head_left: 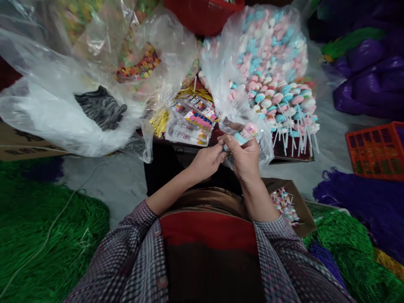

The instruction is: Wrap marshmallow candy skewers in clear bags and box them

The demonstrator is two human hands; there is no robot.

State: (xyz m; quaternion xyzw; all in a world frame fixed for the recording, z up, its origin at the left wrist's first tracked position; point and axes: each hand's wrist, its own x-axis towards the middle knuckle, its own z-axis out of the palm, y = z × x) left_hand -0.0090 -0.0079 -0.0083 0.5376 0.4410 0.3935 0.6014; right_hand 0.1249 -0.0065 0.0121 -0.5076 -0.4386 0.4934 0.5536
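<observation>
A pink-and-blue lollipop (248, 131) in a clear printed wrapper lies in my right hand (247, 156), its head poking out past the fingers. My left hand (206, 160) meets the right at the lollipop's lower end, fingers pinched together; what is between them is hidden. Just beyond my hands, at the table's front edge, lie flat printed clear bags (191, 126) beside gold twist ties (160, 122). To the right, several unwrapped pink, white and blue lollipops (284, 99) on white sticks spill from a large clear plastic bag (268, 46).
Another clear bag (139, 63) holds multicoloured candies at the upper left, near a dark grey bundle (102, 107). A red basket (205, 17) stands behind. A cardboard box (304, 214) of wrapped lollipops sits by my right elbow. Green netting (50, 219) and an orange crate (377, 149) flank me.
</observation>
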